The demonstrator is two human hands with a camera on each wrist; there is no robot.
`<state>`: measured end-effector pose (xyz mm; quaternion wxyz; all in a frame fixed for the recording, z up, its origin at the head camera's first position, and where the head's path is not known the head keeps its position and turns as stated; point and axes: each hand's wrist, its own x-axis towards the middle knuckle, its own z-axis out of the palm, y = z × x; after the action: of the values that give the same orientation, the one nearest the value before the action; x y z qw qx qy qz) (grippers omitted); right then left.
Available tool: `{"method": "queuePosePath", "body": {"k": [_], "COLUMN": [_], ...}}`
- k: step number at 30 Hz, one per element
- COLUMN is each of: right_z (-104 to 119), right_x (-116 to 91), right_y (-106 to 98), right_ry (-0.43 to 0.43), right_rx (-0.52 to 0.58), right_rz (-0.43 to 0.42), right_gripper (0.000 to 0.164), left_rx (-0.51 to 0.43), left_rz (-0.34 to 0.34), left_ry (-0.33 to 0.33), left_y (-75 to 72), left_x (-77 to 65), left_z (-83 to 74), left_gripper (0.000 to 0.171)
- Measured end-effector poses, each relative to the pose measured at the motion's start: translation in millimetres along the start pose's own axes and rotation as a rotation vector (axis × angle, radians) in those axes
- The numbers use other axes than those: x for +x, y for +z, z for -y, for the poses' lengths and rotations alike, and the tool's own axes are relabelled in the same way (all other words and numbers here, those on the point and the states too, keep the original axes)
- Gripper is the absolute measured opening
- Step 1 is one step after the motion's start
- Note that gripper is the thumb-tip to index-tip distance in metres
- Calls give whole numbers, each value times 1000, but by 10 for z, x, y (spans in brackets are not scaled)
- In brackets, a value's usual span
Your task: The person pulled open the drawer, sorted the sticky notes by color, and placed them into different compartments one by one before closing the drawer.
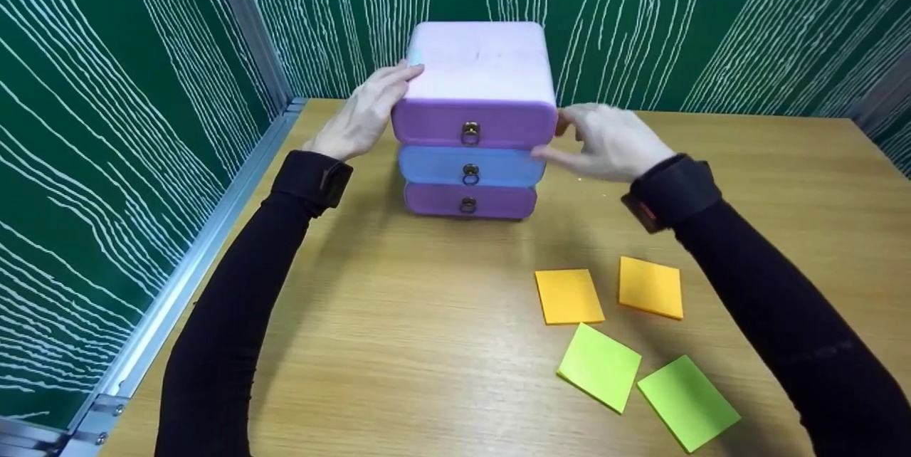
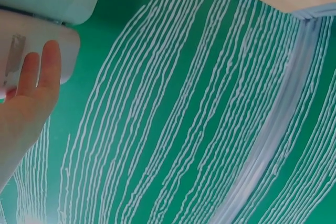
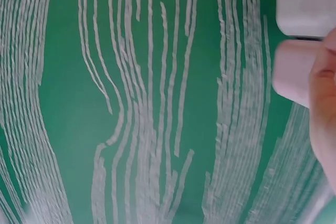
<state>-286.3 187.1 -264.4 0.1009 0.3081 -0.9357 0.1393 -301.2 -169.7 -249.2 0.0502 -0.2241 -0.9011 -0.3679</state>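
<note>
A small three-drawer chest [image 1: 477, 122] stands on the wooden table, with purple top and bottom drawers, a blue middle drawer and a ring pull on each front. My left hand [image 1: 370, 112] rests against the upper left side of the chest, its fingertips at the top edge. In the left wrist view, two straight fingers of the left hand [image 2: 31, 93] lie along the side of the chest [image 2: 68, 51]. On the opposite side my right hand [image 1: 608, 140] touches the chest, thumb extended toward the blue drawer's edge. Part of the right hand [image 3: 325, 98] is cut off in the right wrist view.
Two orange sticky-note pads [image 1: 569, 297] and two green sticky-note pads [image 1: 599, 368] lie on the table [image 1: 398, 343] at front right. Green walls with white wavy lines [image 1: 640, 23] stand behind and left, with a metal frame [image 1: 192, 250] along the left edge.
</note>
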Motion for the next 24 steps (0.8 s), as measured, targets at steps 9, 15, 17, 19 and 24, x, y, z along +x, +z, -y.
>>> {"method": "queuePosePath", "body": {"k": [9, 15, 17, 19, 24], "right_z": [87, 135, 152, 163, 170], "right_x": [-232, -291, -307, -315, -313], "right_y": [84, 171, 202, 227, 251], "right_ry": [-43, -83, -96, -100, -96], "right_rx": [-91, -92, -94, -92, -66], "right_rz": [-39, -39, -45, -51, -53], "right_gripper": [61, 61, 61, 59, 54], "left_rx": [8, 0, 2, 1, -3], "left_rz": [-24, -14, -15, -15, -17], "left_ry": [23, 2, 3, 2, 3], "left_y": [30, 44, 48, 49, 42], "left_x": [3, -4, -2, -1, -1], "left_z": [17, 21, 20, 18, 0], "left_gripper": [54, 55, 54, 54, 55]}}
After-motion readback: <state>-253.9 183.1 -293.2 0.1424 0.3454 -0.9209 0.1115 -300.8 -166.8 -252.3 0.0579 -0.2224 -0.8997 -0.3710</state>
